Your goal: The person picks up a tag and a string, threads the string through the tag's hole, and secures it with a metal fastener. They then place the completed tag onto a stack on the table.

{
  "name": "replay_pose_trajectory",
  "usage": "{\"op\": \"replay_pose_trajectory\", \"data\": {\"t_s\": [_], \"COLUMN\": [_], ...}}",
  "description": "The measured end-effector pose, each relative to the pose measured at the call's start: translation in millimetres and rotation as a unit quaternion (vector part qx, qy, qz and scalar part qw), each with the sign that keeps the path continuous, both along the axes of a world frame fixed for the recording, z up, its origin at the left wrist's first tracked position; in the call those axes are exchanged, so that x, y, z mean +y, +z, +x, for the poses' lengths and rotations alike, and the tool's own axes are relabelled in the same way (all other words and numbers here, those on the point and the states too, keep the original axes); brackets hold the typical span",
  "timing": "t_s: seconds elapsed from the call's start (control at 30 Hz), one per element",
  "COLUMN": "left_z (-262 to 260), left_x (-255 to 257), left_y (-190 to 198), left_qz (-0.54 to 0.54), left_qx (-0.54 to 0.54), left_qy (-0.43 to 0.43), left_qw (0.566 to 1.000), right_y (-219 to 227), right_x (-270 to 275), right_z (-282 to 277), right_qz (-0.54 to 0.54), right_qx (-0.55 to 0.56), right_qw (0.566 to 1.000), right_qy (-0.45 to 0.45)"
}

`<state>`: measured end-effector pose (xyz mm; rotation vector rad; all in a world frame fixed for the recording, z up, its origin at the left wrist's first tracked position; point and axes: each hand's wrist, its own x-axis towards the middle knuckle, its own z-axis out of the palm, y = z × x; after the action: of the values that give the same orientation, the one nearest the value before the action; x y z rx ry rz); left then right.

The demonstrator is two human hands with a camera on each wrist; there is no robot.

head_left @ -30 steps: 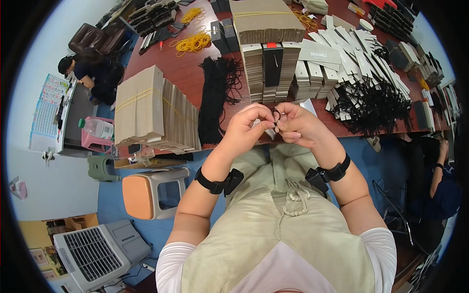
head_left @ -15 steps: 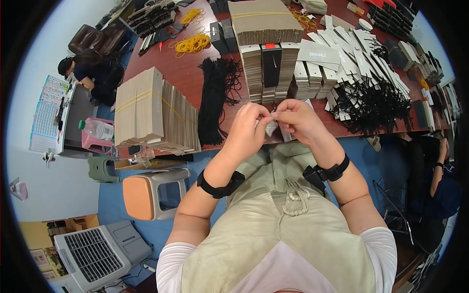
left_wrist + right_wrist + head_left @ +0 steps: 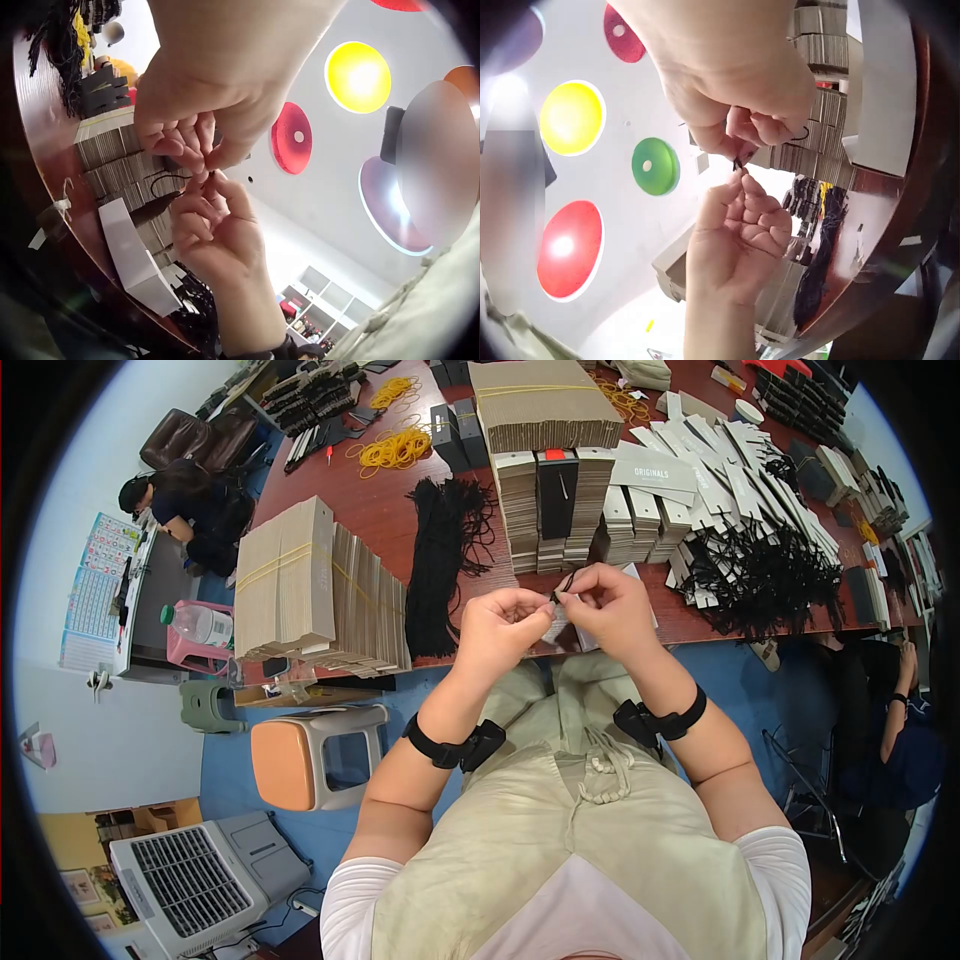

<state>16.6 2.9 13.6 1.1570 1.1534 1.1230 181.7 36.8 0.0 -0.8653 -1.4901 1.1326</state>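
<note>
Both hands meet fingertip to fingertip over the table's front edge. The left hand (image 3: 503,628) and the right hand (image 3: 612,612) pinch a thin black cord (image 3: 566,582) between thumbs and forefingers. A loop of the cord (image 3: 166,177) curves out beside the fingers in the left wrist view. In the right wrist view a dark bit of cord (image 3: 737,163) shows between the fingertips. A white card (image 3: 638,585) lies just behind the right hand. A bundle of black cords (image 3: 432,570) lies to the left, partly spread out.
A banded stack of grey-brown cards (image 3: 285,575) stands at the left; taller card stacks (image 3: 545,405) stand behind the hands. White tags (image 3: 745,480) with tangled black cords (image 3: 765,580) lie at the right. Yellow rubber bands (image 3: 395,450) lie farther back. An orange-topped stool (image 3: 282,762) stands below left.
The hands drew close and shifted against each other at the fingertips. The right hand has turned, and its fingers now pinch black cord that stands up above them.
</note>
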Motion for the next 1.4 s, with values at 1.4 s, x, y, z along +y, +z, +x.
{"op": "replay_pose_trajectory", "data": {"t_s": [1.4], "left_z": [-17.2], "left_x": [11.4], "left_y": [-6.8], "left_qz": [-0.138], "left_qx": [-0.299], "left_qy": [-0.125], "left_qw": [0.936], "right_y": [11.7], "right_x": [-7.3], "right_z": [4.5], "right_qz": [0.103], "right_qx": [0.004], "right_qw": [0.994], "right_qy": [0.038]}}
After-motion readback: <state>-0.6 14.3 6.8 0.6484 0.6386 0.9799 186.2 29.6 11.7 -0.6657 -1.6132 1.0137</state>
